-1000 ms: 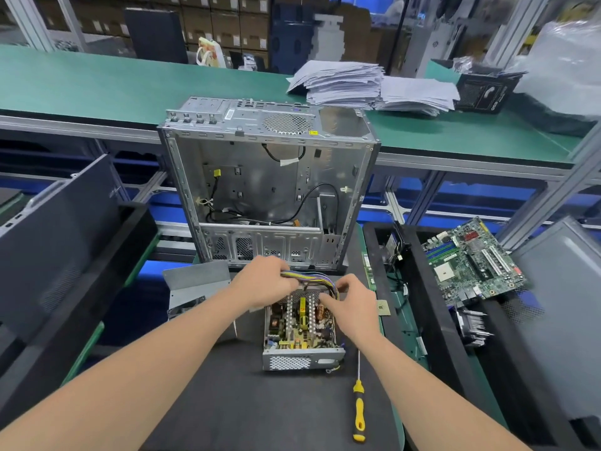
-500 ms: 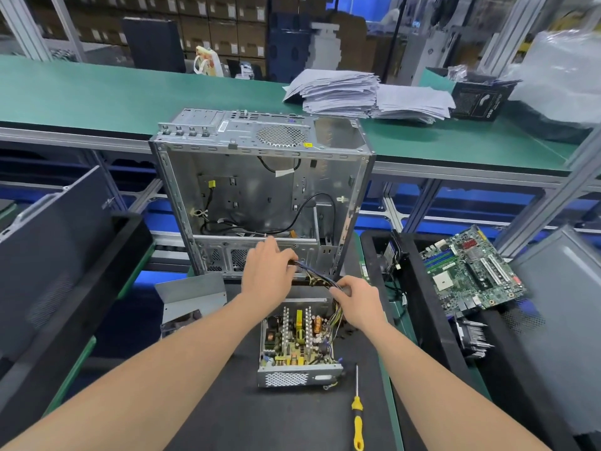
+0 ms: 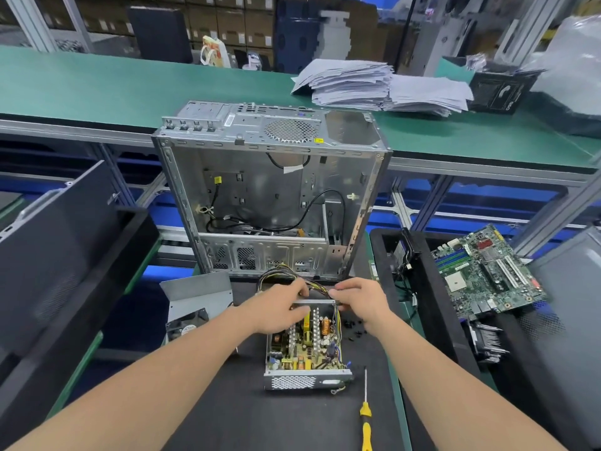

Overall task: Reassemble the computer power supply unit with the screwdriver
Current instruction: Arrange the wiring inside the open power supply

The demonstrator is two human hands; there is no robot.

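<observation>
Arms outstretched, my left hand (image 3: 279,309) and right hand (image 3: 361,301) pinch the yellow-black wire bundle (image 3: 313,285) above the open grey metal power supply (image 3: 305,348).

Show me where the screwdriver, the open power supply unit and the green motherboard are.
screwdriver (image 3: 365,412): head view, top of its yellow handle.
power supply unit (image 3: 305,349): head view, its exposed circuit board.
motherboard (image 3: 487,275): head view, middle of the green board.
</observation>
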